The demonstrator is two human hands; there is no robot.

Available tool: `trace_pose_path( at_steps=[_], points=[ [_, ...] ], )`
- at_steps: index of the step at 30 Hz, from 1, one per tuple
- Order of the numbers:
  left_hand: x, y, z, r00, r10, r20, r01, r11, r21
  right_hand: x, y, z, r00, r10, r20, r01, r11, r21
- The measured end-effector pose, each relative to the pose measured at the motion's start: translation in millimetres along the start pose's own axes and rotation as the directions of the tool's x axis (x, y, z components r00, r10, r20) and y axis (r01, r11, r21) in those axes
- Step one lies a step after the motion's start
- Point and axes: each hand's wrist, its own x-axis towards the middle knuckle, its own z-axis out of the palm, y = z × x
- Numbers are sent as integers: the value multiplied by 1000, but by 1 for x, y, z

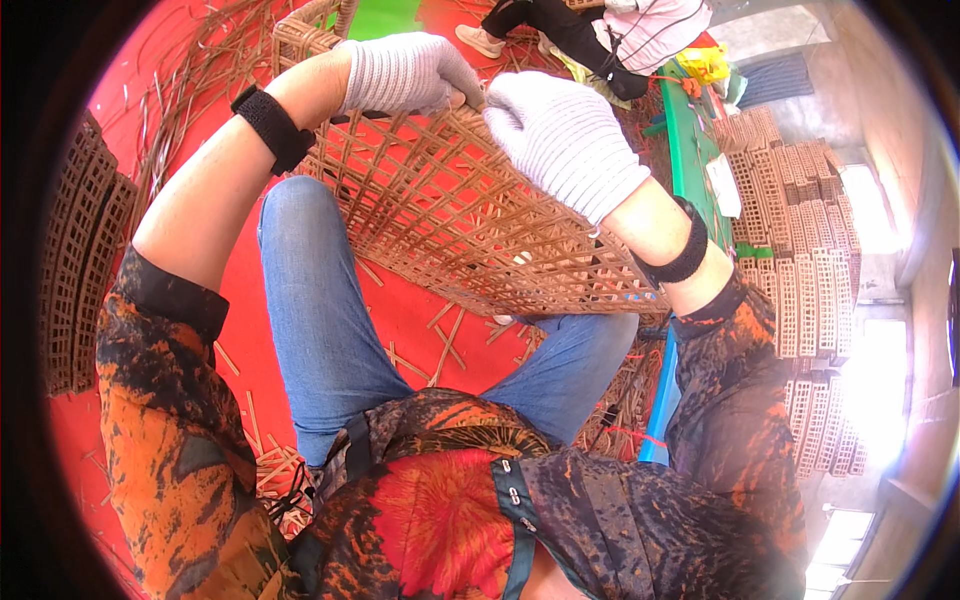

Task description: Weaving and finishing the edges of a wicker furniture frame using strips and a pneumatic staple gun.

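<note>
A brown open-weave wicker basket (pixel 430 200) lies tilted across my knees, its lattice side facing me. My left hand (pixel 410 75), in a pale ribbed knit glove, is closed on the basket's upper edge. Close beside it, almost touching, my right hand (pixel 565 135) in a matching glove is curled with its fingers on the same edge. The fingertips of both hands meet near one point of the rim. Whether a loose strip is pinched between them is hidden by the gloves.
Loose cane strips (pixel 175 110) lie on the red floor covering (pixel 400 330). Stacks of woven lattice pieces stand at the left (pixel 85 270) and right (pixel 800 260). A green bench edge (pixel 690 150) runs along the right. Another person's leg (pixel 560 30) shows at the top.
</note>
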Motion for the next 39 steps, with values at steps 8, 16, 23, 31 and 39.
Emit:
trace_pose_path(
  at_steps=[8, 16, 23, 31, 39],
  points=[
    [3, -1, 0, 1000, -6, 17, 6, 1000, 9, 4, -10, 2, 985, 80, 155, -73, 996, -49],
    [12, -8, 5, 999, 36, -22, -33, 991, 131, 3, -6, 12, 963, -220, -153, 212, 975, -72],
    [15, -12, 6, 996, 83, 16, -84, 995, 48, -65, -42, 7, 956, 240, -167, -120, 842, 526],
    [7, -3, 6, 995, 93, -34, -90, 994, 65, -71, -63, 61, 756, 655, -7, -297, 353, 887],
    [16, -13, 10, 999, 38, -17, -38, 999, -2, -79, -57, 57, 760, 650, 12, -341, 383, 859]
  ],
)
